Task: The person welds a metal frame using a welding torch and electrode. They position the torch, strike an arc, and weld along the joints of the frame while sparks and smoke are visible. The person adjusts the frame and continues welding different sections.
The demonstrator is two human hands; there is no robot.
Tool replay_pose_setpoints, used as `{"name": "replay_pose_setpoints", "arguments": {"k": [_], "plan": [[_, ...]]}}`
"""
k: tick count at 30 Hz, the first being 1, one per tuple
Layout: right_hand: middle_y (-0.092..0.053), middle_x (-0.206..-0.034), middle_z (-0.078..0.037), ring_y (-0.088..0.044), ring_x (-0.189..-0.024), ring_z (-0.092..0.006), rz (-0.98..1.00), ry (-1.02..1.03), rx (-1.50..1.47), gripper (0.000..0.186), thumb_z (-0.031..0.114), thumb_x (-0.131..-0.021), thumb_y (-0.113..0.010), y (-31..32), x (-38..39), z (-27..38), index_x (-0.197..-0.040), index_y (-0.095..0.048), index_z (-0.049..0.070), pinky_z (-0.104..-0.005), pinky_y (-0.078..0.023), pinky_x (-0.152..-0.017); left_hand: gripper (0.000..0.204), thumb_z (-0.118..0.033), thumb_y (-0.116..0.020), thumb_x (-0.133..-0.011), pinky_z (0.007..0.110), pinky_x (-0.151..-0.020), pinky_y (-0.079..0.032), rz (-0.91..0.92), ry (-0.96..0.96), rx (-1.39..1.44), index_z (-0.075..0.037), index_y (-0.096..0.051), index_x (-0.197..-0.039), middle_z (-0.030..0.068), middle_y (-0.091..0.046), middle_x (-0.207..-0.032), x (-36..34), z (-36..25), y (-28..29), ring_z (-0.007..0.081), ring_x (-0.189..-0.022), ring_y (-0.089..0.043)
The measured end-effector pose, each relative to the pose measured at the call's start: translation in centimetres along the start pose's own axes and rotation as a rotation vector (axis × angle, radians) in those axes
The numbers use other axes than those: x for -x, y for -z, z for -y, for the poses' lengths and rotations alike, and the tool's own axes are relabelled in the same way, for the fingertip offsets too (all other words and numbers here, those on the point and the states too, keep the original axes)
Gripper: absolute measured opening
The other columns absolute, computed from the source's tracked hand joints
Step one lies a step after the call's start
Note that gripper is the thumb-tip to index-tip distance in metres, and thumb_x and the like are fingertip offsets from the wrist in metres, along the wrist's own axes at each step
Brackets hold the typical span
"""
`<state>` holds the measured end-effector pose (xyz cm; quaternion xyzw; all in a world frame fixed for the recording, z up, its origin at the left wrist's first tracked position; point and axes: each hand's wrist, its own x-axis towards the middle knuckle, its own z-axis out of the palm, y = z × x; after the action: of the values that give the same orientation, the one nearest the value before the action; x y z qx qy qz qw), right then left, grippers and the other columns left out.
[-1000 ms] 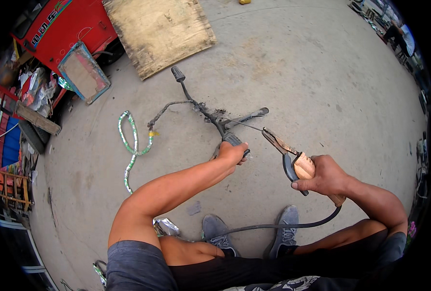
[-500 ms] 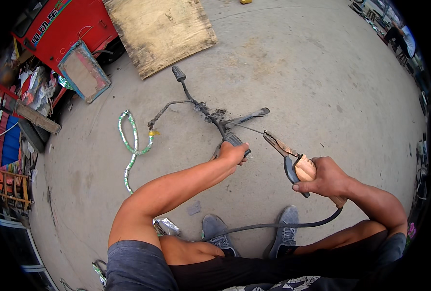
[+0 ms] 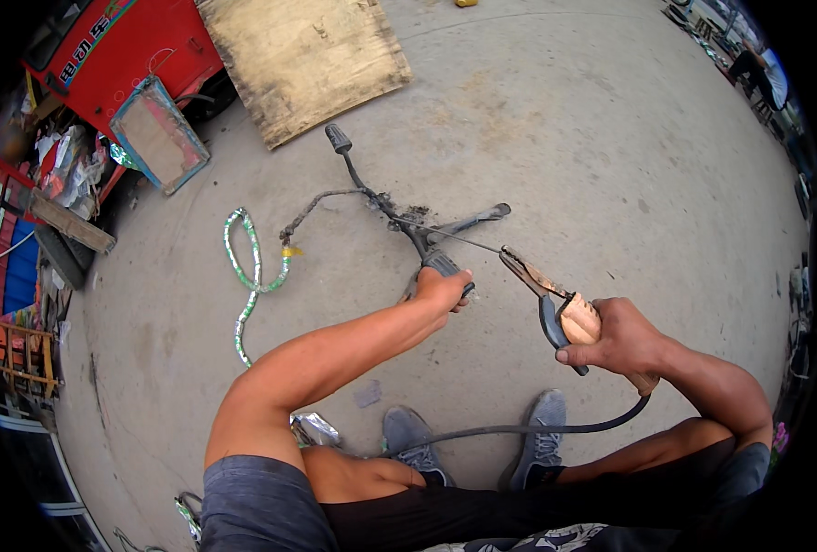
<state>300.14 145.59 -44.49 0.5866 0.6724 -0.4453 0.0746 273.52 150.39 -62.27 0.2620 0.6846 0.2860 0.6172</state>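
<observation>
My left hand is closed around the near, rubber-covered end of a dark metal footrest bar lying on the concrete. A second rubber peg caps its far end, and a stand leg juts to the right. In my right hand is a welding electrode holder with a worn tan grip. Its jaws clamp a thin welding rod, whose far tip reaches the bar's middle joint; whether it touches I cannot tell. A rusty bent rod runs from the bar toward a green-and-silver wrapped cable.
The holder's black cable sweeps across my shoes. Beyond the bar lies a plywood board, beside a red vehicle and a framed panel. Clutter lines the left edge; a seated person is far right.
</observation>
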Motion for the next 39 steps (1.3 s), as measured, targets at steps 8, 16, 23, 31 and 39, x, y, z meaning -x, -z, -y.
{"name": "replay_pose_setpoints", "arguments": {"k": [8,16,23,31,39], "plan": [[-0.067,-0.072,-0.016,-0.067,-0.067,-0.0247,-0.015,0.012,-0.059,0.062,0.049,-0.072,-0.083,0.1,0.3,0.1,-0.088,-0.066,-0.008,-0.0373,-0.053,-0.064,0.026,-0.021,-0.071,-0.090,0.032,-0.046,-0.045,0.005,0.000,0.006,-0.001,-0.056,-0.084,0.0081,-0.063,-0.074,0.2,-0.2,-0.2,0.0177,-0.056,-0.062],[-0.067,-0.072,-0.015,-0.066,-0.067,-0.0242,-0.016,-0.005,-0.056,0.060,0.049,-0.072,-0.083,0.2,0.2,0.1,-0.088,-0.067,-0.007,-0.0371,-0.052,-0.064,0.023,-0.020,-0.070,-0.090,0.031,-0.046,-0.045,0.011,0.005,-0.012,-0.003,-0.056,-0.084,0.0070,-0.063,-0.073,0.2,-0.3,-0.1,0.0171,-0.055,-0.062],[-0.067,-0.071,-0.014,-0.066,-0.066,-0.0236,-0.009,0.010,-0.035,0.058,0.049,-0.074,-0.082,0.1,0.1,-0.1,-0.087,-0.067,-0.006,-0.0361,-0.053,-0.063,0.023,-0.020,-0.070,-0.090,0.032,-0.047,-0.046,0.017,-0.002,-0.004,-0.003,-0.056,-0.084,0.0074,-0.063,-0.074,0.3,-0.4,-0.1,0.0176,-0.056,-0.062],[-0.059,-0.067,-0.006,-0.058,-0.055,-0.0152,0.135,-0.265,-0.757,0.051,0.048,-0.079,-0.079,0.0,-0.7,-1.8,-0.082,-0.060,0.002,-0.0307,-0.050,-0.049,0.025,-0.021,-0.071,-0.089,0.032,-0.046,-0.044,-0.048,0.009,-0.014,-0.001,-0.056,-0.085,0.0082,-0.062,-0.074,0.2,-0.3,-0.4,0.0180,-0.055,-0.061],[-0.067,-0.072,-0.015,-0.066,-0.066,-0.0219,-0.091,0.044,-0.075,0.055,0.041,-0.071,-0.085,0.0,0.2,0.0,-0.090,-0.065,-0.007,-0.0348,-0.053,-0.063,0.032,-0.023,-0.072,-0.088,0.033,-0.045,-0.042,-0.006,-0.041,0.015,0.004,-0.055,-0.087,0.0111,-0.061,-0.076,-0.3,0.4,0.0,0.0191,-0.056,-0.060]]}}
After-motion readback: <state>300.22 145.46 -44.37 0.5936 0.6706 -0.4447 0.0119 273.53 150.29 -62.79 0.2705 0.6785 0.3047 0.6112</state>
